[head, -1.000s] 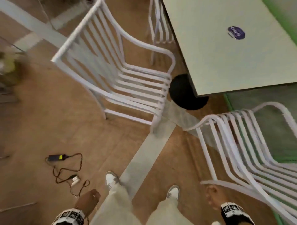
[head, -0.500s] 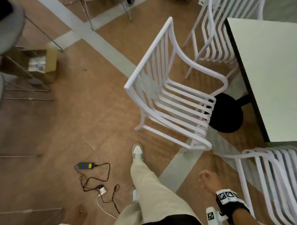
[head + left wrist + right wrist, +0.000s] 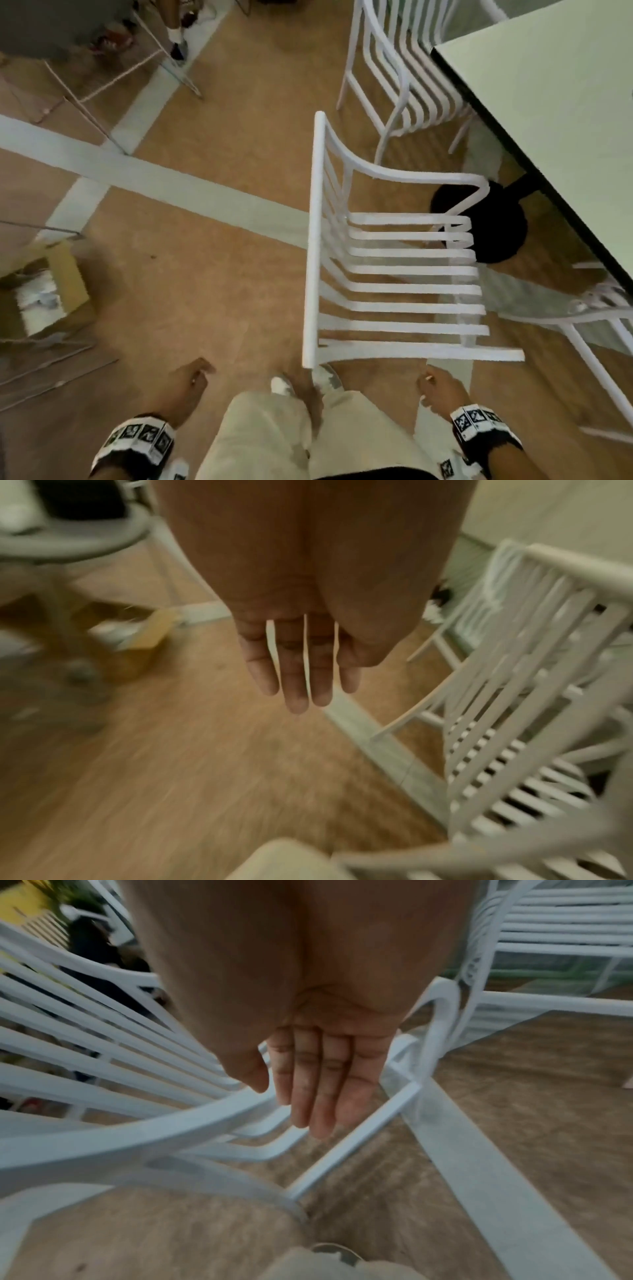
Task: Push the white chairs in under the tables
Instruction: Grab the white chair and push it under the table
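Note:
A white slatted chair [image 3: 394, 274] stands in front of me, seat facing the pale green table [image 3: 555, 113] on the right, seat front just short of the table's edge. Its back rail [image 3: 313, 240] runs away from my feet. My left hand [image 3: 191, 383] hangs left of the rail's near end and holds nothing; its fingers [image 3: 301, 680] are straight, with the chair [image 3: 531, 696] to their right. My right hand [image 3: 440, 385] hovers just below the near armrest [image 3: 421, 353], apart from it. Its fingers [image 3: 318, 1091] are straight and empty above the chair's frame [image 3: 137, 1131].
A second white chair [image 3: 397, 72] stands at the table's far side and a third [image 3: 596, 329] at the right. The table's black round foot [image 3: 493, 222] lies under the seat front. A cardboard box [image 3: 51, 284] and metal stool legs [image 3: 102, 85] occupy the left floor.
I have walked up to the chair and now stand at the near end of its back rail. Both hands have risen into view beside it; the chair itself has not shifted.

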`<act>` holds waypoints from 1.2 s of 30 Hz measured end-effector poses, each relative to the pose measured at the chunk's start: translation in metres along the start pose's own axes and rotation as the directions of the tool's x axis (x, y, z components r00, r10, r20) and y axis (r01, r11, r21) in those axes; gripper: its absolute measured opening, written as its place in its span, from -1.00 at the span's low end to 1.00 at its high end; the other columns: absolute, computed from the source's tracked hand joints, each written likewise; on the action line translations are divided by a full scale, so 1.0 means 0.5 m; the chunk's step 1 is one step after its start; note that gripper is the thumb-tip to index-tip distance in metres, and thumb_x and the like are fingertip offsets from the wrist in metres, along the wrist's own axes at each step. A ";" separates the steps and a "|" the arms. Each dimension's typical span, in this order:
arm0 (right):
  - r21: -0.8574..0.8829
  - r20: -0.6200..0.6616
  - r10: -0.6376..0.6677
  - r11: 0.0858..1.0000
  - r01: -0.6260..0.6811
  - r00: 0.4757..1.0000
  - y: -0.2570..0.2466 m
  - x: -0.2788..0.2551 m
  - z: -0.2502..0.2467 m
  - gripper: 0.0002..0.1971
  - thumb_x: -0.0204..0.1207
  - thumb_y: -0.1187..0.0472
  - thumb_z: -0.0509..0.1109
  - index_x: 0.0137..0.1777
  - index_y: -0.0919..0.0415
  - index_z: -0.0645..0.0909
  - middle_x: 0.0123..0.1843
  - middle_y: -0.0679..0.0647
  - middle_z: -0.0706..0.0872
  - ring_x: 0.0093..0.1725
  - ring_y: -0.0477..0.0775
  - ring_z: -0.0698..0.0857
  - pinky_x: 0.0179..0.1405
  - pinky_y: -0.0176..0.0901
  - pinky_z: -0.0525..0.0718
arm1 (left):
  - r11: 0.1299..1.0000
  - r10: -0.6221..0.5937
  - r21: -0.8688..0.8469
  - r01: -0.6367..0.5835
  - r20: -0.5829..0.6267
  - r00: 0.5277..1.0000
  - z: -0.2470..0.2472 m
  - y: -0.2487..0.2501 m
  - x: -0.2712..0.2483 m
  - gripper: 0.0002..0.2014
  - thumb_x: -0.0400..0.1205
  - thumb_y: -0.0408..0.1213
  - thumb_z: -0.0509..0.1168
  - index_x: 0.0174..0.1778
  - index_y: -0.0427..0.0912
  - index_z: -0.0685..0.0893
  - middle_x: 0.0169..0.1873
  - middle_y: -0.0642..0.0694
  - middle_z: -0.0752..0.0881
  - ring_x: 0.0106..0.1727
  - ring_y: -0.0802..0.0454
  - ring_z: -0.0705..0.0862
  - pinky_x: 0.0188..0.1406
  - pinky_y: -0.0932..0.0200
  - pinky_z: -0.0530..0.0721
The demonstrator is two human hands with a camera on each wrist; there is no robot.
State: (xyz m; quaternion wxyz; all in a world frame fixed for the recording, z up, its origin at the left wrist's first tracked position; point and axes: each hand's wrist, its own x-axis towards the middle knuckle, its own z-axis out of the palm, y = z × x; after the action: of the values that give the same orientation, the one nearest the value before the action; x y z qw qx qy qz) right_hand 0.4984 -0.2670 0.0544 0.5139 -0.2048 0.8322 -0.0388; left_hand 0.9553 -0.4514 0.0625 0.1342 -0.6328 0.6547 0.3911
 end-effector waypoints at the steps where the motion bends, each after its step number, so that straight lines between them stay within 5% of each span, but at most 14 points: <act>1: 0.009 -0.018 -0.024 1.000 0.024 1.000 -0.041 -0.005 0.005 -0.81 0.54 0.17 0.21 -0.22 0.03 0.63 -0.21 0.13 0.79 -0.26 0.13 0.77 -0.24 -0.07 0.74 | 0.997 0.065 0.045 -0.065 0.001 0.998 -0.070 0.047 0.047 -0.73 0.51 -0.33 0.20 -0.31 0.23 0.55 -0.37 -0.12 0.76 -0.35 -0.13 0.68 -0.29 0.03 0.64; 5: 0.159 -0.153 -0.053 0.984 0.077 0.987 -0.169 -0.037 0.031 -0.84 0.57 0.14 0.26 -0.22 -0.02 0.61 -0.18 0.09 0.80 -0.19 0.06 0.74 -0.13 -0.08 0.68 | 0.906 0.387 0.188 -0.378 -0.012 0.922 -0.288 0.263 0.209 -0.76 0.54 -0.43 0.24 -0.10 0.06 0.62 -0.12 -0.15 0.76 -0.17 -0.12 0.68 -0.15 0.06 0.59; 8: 0.305 -0.267 -0.050 0.943 0.134 0.962 -0.261 -0.094 0.062 -0.86 0.59 0.07 0.28 -0.20 -0.14 0.59 -0.13 -0.04 0.78 -0.13 -0.10 0.70 -0.15 -0.22 0.63 | 0.731 0.640 0.275 -0.625 0.041 0.767 -0.377 0.382 0.318 -0.70 0.56 -0.45 0.21 0.18 -0.09 0.57 0.15 -0.20 0.66 0.13 -0.19 0.63 0.13 -0.04 0.57; 11: 0.485 -0.392 -0.018 0.845 0.224 0.920 -0.377 -0.173 0.113 -0.96 0.56 0.02 0.34 -0.08 -0.13 0.63 -0.09 -0.22 0.75 -0.08 -0.30 0.68 -0.13 -0.38 0.54 | 0.539 0.796 0.277 -0.795 0.141 0.589 -0.434 0.487 0.383 -0.60 0.58 -0.42 0.18 0.34 -0.05 0.42 0.31 -0.19 0.53 0.24 -0.18 0.56 0.23 -0.07 0.54; 14: 0.552 -0.439 0.024 0.796 0.248 0.898 -0.474 -0.240 0.181 -0.82 0.52 -0.05 0.36 0.10 -0.14 0.60 0.02 -0.23 0.73 0.04 -0.28 0.65 0.00 -0.31 0.55 | 0.320 0.876 0.312 -0.894 0.261 0.405 -0.453 0.543 0.410 -0.49 0.53 -0.42 0.21 0.39 0.00 0.33 0.41 -0.14 0.42 0.28 -0.18 0.53 0.25 -0.09 0.56; 17: 0.488 -0.474 0.068 0.850 0.197 0.878 -0.525 -0.267 0.238 -0.53 0.45 -0.14 0.39 0.36 -0.19 0.45 0.21 -0.27 0.65 0.14 -0.20 0.62 0.16 -0.22 0.57 | 0.173 0.890 0.314 -0.933 0.357 0.285 -0.455 0.586 0.421 -0.39 0.48 -0.44 0.27 0.44 0.01 0.28 0.49 -0.18 0.34 0.44 -0.18 0.39 0.40 -0.14 0.46; 22: 0.361 -0.594 0.158 0.929 0.086 0.789 -0.539 -0.250 0.280 -0.43 0.55 0.37 0.26 0.54 0.02 0.32 0.44 0.09 0.56 0.35 0.10 0.57 0.42 -0.06 0.51 | -0.089 0.875 0.399 -0.913 0.470 0.120 -0.423 0.676 0.461 -0.27 0.44 -0.39 0.33 0.50 0.06 0.19 0.55 -0.20 0.29 0.52 -0.27 0.30 0.48 -0.31 0.36; 24: 0.309 -0.611 0.183 0.951 0.019 0.770 -0.545 -0.240 0.283 -0.41 0.53 0.44 0.24 0.53 0.05 0.33 0.38 0.15 0.61 0.28 0.18 0.61 0.35 0.00 0.57 | -0.139 0.832 0.467 -0.873 0.533 0.153 -0.413 0.715 0.474 -0.32 0.48 -0.37 0.32 0.50 0.02 0.22 0.57 -0.18 0.27 0.58 -0.24 0.20 0.54 -0.32 0.25; 28: 0.264 -0.653 0.186 0.965 -0.009 0.734 -0.548 -0.238 0.282 -0.40 0.49 0.47 0.28 0.50 0.05 0.38 0.28 0.17 0.68 0.17 0.22 0.68 0.22 0.03 0.66 | -0.228 0.705 0.618 -0.752 0.638 0.310 -0.394 0.758 0.497 -0.50 0.55 -0.22 0.26 0.43 0.04 0.34 0.51 -0.06 0.37 0.59 -0.13 0.17 0.52 -0.38 0.21; 32: 0.227 -0.642 0.178 0.973 -0.037 0.745 -0.541 -0.240 0.282 -0.40 0.50 0.45 0.27 0.50 0.02 0.37 0.23 0.17 0.70 0.12 0.21 0.69 0.14 0.01 0.67 | -0.255 0.746 0.614 -0.747 0.617 0.252 -0.387 0.747 0.501 -0.65 0.54 -0.22 0.28 0.25 -0.03 0.48 0.28 -0.11 0.56 0.41 -0.15 0.40 0.40 -0.42 0.37; 36: 0.207 -0.630 0.168 0.977 -0.045 0.758 -0.529 -0.241 0.284 -0.39 0.50 0.43 0.28 0.52 -0.03 0.34 0.20 0.15 0.71 0.08 0.19 0.70 0.08 0.00 0.69 | -0.243 0.758 0.613 -0.752 0.604 0.247 -0.395 0.734 0.490 -0.67 0.55 -0.22 0.28 0.24 -0.04 0.49 0.26 -0.11 0.57 0.36 -0.15 0.44 0.38 -0.42 0.38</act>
State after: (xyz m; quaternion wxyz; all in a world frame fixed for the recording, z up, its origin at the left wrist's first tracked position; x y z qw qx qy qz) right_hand 0.7484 -0.4418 0.1619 0.2147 -0.0841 0.9611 -0.1519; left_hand 0.6357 -0.8026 0.1535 0.1540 0.0775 0.9850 -0.0031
